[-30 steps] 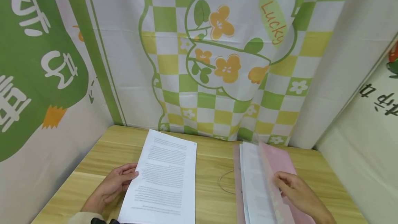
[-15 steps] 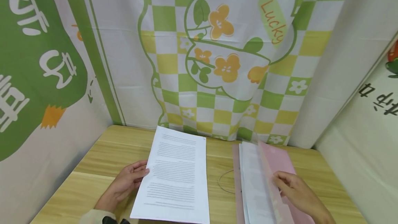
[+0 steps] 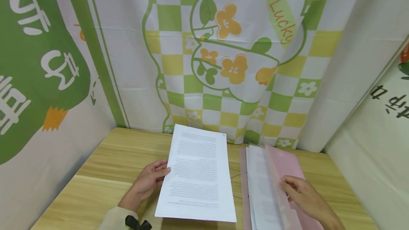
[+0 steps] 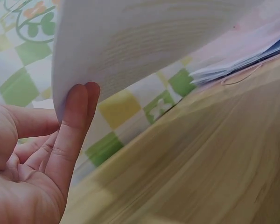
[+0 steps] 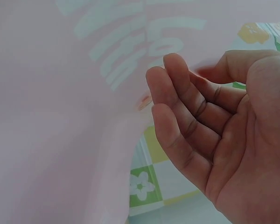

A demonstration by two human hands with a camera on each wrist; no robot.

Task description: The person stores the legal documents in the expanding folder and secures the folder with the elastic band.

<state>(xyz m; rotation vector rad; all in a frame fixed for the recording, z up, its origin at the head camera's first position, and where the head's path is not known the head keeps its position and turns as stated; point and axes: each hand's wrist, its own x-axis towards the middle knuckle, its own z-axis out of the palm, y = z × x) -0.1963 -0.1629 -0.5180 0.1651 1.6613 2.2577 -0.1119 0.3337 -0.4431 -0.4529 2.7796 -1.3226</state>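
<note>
My left hand (image 3: 148,182) pinches the left edge of a printed sheet of paper (image 3: 198,176), which is raised above the table. In the left wrist view the thumb is on one face of the paper (image 4: 130,42) and the fingers (image 4: 70,126) are on the other. To the right lies a pink folder (image 3: 287,166) holding white papers (image 3: 263,184). My right hand (image 3: 301,194) grips the edge of its lifted cover, keeping it up. The right wrist view shows that pink cover (image 5: 51,140) beside the curled fingers of the right hand (image 5: 210,116).
The wooden table (image 3: 99,184) has rounded back corners. A patterned cloth (image 3: 204,113) hangs along its back edge, with printed cloths at both sides. A thin elastic cord (image 3: 236,176) loops out from the folder's left side, partly covered by the sheet in the head view.
My left hand has carried the printed sheet to the right and a little farther back, closer to the folder. My right hand and the folder cover have stayed in place.
</note>
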